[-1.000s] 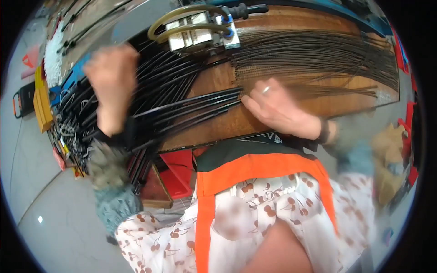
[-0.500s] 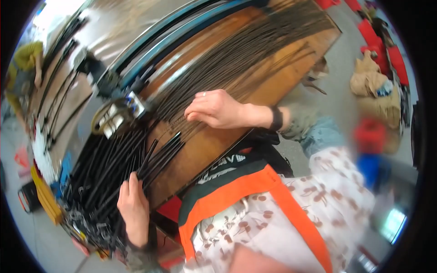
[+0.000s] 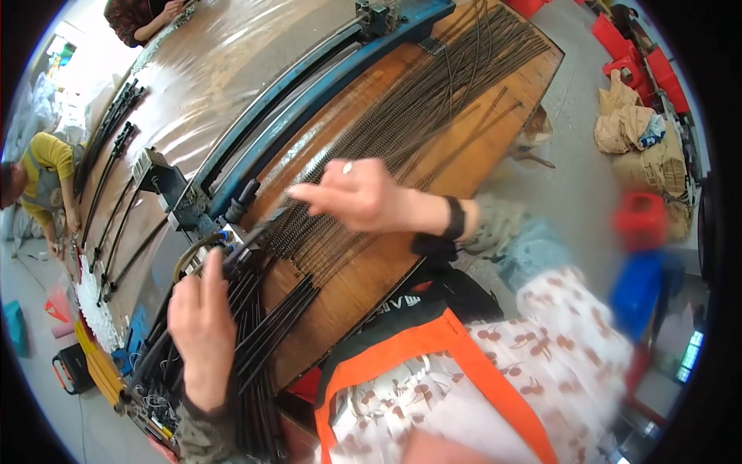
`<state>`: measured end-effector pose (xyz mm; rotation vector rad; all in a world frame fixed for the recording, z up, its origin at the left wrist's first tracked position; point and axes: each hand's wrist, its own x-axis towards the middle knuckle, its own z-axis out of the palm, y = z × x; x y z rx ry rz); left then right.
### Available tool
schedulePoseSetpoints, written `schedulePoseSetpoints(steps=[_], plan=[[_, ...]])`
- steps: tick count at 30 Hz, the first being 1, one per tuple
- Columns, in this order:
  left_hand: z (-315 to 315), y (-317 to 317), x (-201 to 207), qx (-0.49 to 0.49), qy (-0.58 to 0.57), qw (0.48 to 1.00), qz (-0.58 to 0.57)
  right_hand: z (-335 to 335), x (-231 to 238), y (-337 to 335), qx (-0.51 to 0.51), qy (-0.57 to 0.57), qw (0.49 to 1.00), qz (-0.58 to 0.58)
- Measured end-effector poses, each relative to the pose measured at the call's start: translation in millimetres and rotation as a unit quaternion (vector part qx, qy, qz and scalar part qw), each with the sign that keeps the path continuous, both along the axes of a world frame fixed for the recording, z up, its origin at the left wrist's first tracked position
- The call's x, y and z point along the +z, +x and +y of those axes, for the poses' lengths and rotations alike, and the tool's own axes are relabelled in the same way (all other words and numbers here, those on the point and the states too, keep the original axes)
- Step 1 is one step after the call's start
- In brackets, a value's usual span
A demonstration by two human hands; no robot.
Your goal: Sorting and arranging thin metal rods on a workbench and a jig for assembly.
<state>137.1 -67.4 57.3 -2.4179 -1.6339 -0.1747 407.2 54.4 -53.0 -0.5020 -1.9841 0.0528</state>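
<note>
My left hand [image 3: 202, 329] is raised at the near left, above a heap of black tubes [image 3: 249, 340], its fingers pressed together at the end of a dark tube [image 3: 261, 230]. That tube slants up toward my right hand [image 3: 352, 195], which is closed in a pinch around what looks like a thin coiled rod; the fingers partly hide it. Below my right hand lies a wide bundle of thin coiled metal rods [image 3: 379, 127] on a wooden board [image 3: 456, 166]. A small fixture with white and blue parts [image 3: 232, 238] stands just beyond my left fingertips.
A long blue metal rail [image 3: 297, 116] with a clamp block [image 3: 166, 185] runs behind the rods. Across the plastic-covered table, a person in yellow [image 3: 50, 174] handles black cables [image 3: 108, 178]. Red bins [image 3: 627, 69] and brown sacks [image 3: 638, 131] stand at the right.
My left hand has risen from the black tubes toward the fixture. My right hand has shifted slightly left, and a dark tube now spans between the hands. The view has tilted.
</note>
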Motion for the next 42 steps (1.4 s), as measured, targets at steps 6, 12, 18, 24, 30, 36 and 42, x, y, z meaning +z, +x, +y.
schedulePoseSetpoints(steps=[6, 12, 18, 24, 30, 36, 42], plan=[[11.9, -21.3, 15.6, -0.020, 0.005, 1.000, -0.010, 36.9, 3.2, -3.4, 0.042, -0.026, 0.999, 0.019], [2.3, -68.3, 26.6, 0.059, 0.100, 0.993, -0.035, 65.3, -2.3, -11.4, -0.025, 0.000, 1.000, -0.002], [-22.8, -160.6, 82.4, 0.182, 0.265, 0.945, -0.064, 99.5, 8.9, -43.7, -0.004, -0.275, 0.957, -0.096], [-48.5, -166.6, 65.8, 0.249, 0.216, 0.934, -0.140, 92.5, 61.7, -196.5, 0.295, -0.236, 0.923, -0.070], [-102.9, -196.4, 41.0, 0.309, 0.171, 0.923, -0.151, 103.1, 49.4, -226.6, 0.251, -0.104, 0.949, -0.161], [-80.9, -202.1, 28.5, 0.306, 0.164, 0.919, -0.186, 86.5, 64.1, -251.0, 0.190, -0.028, 0.911, -0.366], [-74.4, -214.6, 19.4, 0.271, 0.126, 0.942, -0.155, 149.9, 29.8, -132.1, 0.039, 0.111, 0.961, -0.249]])
